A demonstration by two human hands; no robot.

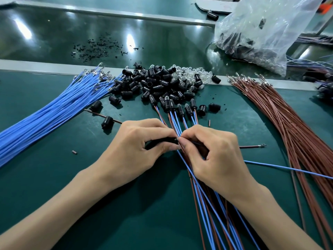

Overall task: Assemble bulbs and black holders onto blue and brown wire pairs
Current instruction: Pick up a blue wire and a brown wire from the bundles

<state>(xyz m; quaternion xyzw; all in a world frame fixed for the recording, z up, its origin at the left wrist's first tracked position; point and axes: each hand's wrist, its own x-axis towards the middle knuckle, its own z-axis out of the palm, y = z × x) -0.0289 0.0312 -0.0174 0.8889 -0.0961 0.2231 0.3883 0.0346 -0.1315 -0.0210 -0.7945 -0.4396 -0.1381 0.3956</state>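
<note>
My left hand (pixel 138 143) grips a black holder (pixel 162 142) sideways between thumb and fingers. My right hand (pixel 212 152) pinches a blue wire at the holder's open end, fingertips touching the left hand's. Under both hands lies a fan of finished blue-and-brown wire pairs (pixel 203 195) with holders and bulbs on their far ends (pixel 173 105). A heap of loose black holders (pixel 149 83) and clear bulbs (pixel 187 76) sits behind them. Loose blue wires (pixel 54 112) lie to the left, brown wires (pixel 292 123) to the right.
A clear plastic bag (pixel 261 33) with more holders and bulbs stands at the back right. Black scraps (pixel 95 49) litter the far green belt. A single blue wire (pixel 288 168) and a short brown wire (pixel 252 146) lie right of my hands. A stray holder (pixel 107 122) lies to the left.
</note>
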